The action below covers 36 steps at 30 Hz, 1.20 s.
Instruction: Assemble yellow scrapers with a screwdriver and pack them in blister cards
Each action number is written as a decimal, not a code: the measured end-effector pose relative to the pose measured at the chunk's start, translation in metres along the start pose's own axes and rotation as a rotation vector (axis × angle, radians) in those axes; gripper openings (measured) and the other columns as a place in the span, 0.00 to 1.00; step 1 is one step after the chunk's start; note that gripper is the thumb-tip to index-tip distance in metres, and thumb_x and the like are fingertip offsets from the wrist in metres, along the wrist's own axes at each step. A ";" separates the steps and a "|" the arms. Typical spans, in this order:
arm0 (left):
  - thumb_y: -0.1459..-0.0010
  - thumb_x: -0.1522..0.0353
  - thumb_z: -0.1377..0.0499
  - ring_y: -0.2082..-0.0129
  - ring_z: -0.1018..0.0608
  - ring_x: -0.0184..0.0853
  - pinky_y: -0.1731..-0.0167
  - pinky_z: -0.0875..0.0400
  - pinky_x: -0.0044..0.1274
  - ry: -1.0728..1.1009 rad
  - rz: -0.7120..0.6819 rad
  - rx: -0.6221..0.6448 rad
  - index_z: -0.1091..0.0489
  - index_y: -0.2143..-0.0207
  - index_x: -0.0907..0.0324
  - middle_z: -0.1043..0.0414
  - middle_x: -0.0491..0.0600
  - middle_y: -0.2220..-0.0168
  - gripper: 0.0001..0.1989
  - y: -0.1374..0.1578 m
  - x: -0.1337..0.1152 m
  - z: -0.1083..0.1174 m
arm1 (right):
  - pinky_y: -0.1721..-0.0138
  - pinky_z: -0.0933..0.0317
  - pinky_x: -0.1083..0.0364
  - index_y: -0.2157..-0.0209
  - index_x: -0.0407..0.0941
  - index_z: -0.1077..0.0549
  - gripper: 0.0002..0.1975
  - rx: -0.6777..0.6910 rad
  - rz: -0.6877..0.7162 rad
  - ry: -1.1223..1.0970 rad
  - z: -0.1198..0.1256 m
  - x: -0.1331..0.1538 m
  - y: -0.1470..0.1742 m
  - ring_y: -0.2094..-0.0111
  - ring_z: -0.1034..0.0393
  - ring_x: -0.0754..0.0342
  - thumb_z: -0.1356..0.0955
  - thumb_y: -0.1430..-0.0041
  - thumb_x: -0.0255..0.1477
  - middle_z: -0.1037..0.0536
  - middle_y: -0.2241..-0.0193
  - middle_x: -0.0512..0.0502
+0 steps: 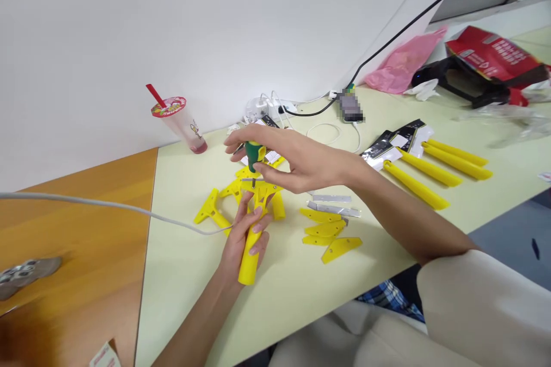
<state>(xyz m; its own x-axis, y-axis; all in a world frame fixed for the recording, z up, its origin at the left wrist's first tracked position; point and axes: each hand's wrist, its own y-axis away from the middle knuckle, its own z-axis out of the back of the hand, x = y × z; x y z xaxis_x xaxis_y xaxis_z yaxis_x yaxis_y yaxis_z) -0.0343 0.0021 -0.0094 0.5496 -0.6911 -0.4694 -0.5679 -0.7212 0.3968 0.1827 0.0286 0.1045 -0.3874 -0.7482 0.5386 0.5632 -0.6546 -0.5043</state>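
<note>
My left hand (236, 243) is wrapped round a yellow scraper (248, 265), its handle toward me and its wide head away. A short green-and-yellow screwdriver (255, 156) is in my right hand (297, 155), its shaft pointing down at the scraper's head. Whether the tip sits in a screw is too small to tell. Behind and left of my left hand lie more yellow scraper bodies (212, 206), partly hidden by my hands. To the right are several loose yellow head plates (342, 249) with holes and, just beyond them, thin metal blades (338, 209).
Several yellow handles (415, 186) lie at the right beside black-and-white packaging (387, 146). A cup with a red straw (183, 123) stands near the wall. At the back are a power strip (271, 108), cables and a phone (350, 106). A grey cable (107, 203) crosses at left.
</note>
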 end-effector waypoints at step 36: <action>0.45 0.76 0.25 0.77 0.32 0.19 0.89 0.44 0.09 -0.061 -0.089 0.113 0.28 0.41 0.50 0.27 0.46 0.56 0.32 0.005 0.010 0.006 | 0.48 0.30 0.48 0.37 0.49 0.34 0.20 0.040 0.019 0.104 0.000 0.031 0.004 0.44 0.26 0.48 0.33 0.28 0.26 0.23 0.40 0.39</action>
<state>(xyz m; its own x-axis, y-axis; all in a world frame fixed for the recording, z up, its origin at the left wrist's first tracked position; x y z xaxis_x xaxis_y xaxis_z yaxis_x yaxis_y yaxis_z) -0.0356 -0.0085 -0.0172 0.5646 -0.6182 -0.5469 -0.5861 -0.7668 0.2617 0.1730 0.0031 0.1192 -0.4489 -0.7689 0.4553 0.5987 -0.6370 -0.4855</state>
